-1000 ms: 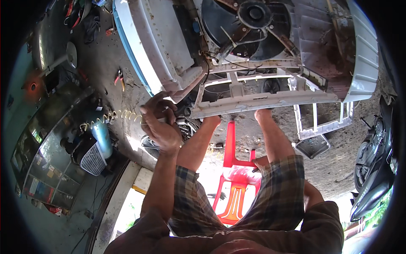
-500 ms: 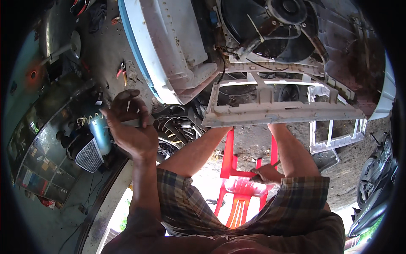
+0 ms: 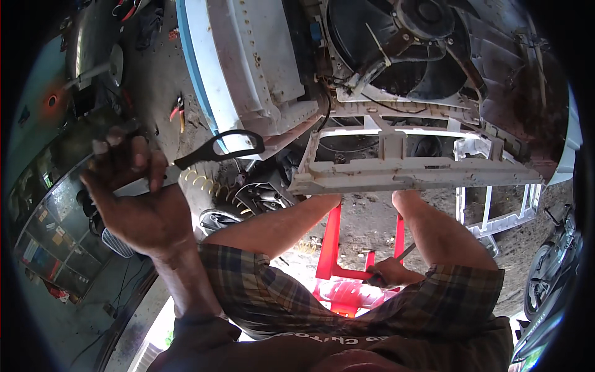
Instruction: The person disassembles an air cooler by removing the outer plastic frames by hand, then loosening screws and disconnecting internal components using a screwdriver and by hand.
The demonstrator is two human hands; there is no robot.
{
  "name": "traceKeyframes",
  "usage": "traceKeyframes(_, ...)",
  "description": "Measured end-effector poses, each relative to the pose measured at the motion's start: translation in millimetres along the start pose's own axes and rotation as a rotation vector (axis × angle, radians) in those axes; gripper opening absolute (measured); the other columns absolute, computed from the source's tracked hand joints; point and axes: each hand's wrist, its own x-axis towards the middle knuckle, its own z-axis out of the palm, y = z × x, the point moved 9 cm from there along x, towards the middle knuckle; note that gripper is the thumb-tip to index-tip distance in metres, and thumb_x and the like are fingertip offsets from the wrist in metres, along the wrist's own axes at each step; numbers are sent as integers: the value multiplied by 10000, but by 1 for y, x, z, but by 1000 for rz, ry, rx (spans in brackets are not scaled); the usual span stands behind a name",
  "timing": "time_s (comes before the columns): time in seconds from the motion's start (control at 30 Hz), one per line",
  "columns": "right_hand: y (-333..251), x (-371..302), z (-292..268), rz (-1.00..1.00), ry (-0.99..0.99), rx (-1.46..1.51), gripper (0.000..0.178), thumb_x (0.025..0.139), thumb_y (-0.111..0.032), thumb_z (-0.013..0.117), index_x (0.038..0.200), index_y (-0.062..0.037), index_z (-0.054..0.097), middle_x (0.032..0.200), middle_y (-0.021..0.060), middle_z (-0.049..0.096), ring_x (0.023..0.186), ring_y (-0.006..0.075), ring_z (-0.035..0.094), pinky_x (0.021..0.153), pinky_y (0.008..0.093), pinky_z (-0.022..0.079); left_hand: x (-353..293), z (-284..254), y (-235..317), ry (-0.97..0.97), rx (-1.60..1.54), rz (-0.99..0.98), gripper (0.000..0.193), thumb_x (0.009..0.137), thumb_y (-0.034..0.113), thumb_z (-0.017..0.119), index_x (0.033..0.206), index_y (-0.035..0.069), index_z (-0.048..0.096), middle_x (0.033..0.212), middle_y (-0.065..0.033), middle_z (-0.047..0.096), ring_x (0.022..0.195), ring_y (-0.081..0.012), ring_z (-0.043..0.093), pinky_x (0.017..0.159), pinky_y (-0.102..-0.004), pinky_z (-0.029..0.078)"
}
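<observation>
My left hand (image 3: pixel 145 201) is raised at the left, palm up. Its fingers curl round the pale flat blade of a tool with a black looped handle (image 3: pixel 238 144), which sticks out to the right. Its exact kind is unclear. Low between my knees, my right hand (image 3: pixel 392 271) is closed round a thin tool with a narrow straight shaft (image 3: pixel 406 250) pointing up and right; a dark end shows at the fingers. Ahead of me, a pale, rust-marked vehicle front frame (image 3: pixel 403 177) spans above my shins, apart from both hands.
A black fan (image 3: pixel 427 49) sits behind the frame. A white-and-blue body panel (image 3: pixel 214 80) stands left of it. Red-handled pliers (image 3: pixel 180 115) lie on the ground. A red plastic chair (image 3: pixel 328 248) is between my legs. A motorcycle (image 3: pixel 545 266) stands right, a glass cabinet (image 3: pixel 59 242) left.
My left hand has moved left, bringing the black looped handle clearly into view. My right hand stays low between my knees, slightly lower in the picture, and the view has shifted a little.
</observation>
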Motion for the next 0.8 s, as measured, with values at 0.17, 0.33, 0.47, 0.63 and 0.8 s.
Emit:
traceKeyframes(0.17,-10,-3,-6,-21,-48,-12,333,884,-375,756,1080,-110,708,803,141,697,753,368,712,664,500,534,-6,15,22,-117,-118,86,408,1127,316,414,1265,-30,581,1189,-126,610,886,-186,478,626,-268,383)
traceKeyframes(0.33,-15,1,-4,-85,-22,40,334,906,-372,744,1016,-58,701,758,172,658,739,399,692,667,500,512,-27,15,60,-95,-146,182,381,1109,293,430,1230,-40,570,1181,-131,598,900,-192,490,628,-272,392)
traceKeyframes(0.47,-19,-8,-19,-88,-38,54,311,952,-359,675,1016,-56,704,779,183,664,773,400,698,701,498,526,-42,18,75,-195,-139,248,414,1119,331,411,1239,-18,598,1200,-135,617,907,-195,497,635,-278,390)
traceKeyframes(0.63,-4,-77,-86,114,193,-84,319,963,-359,651,1004,-49,715,835,199,684,823,404,704,741,508,536,-44,8,84,-126,-68,322,618,1098,542,401,1230,-9,647,1121,-138,679,865,-213,544,630,-305,393)
traceKeyframes(0.8,92,-167,-120,579,608,-213,333,974,-360,627,992,-42,726,890,215,703,874,409,711,781,518,545,-29,9,76,-56,133,362,736,1088,618,316,1211,-17,668,1101,-168,718,848,-234,601,613,-307,400)
